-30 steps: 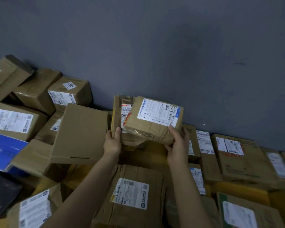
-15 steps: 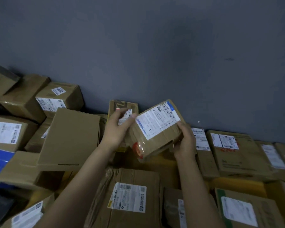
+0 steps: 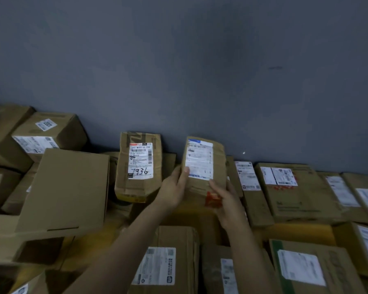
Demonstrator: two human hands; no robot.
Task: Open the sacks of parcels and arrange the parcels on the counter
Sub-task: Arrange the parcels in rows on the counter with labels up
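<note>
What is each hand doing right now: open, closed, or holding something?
Left hand: holding the labelled parcel by its left edge.
Right hand: holding the same parcel's lower end.

Held parcel (image 3: pixel 204 164) right of marked parcel (image 3: pixel 139 166)
</note>
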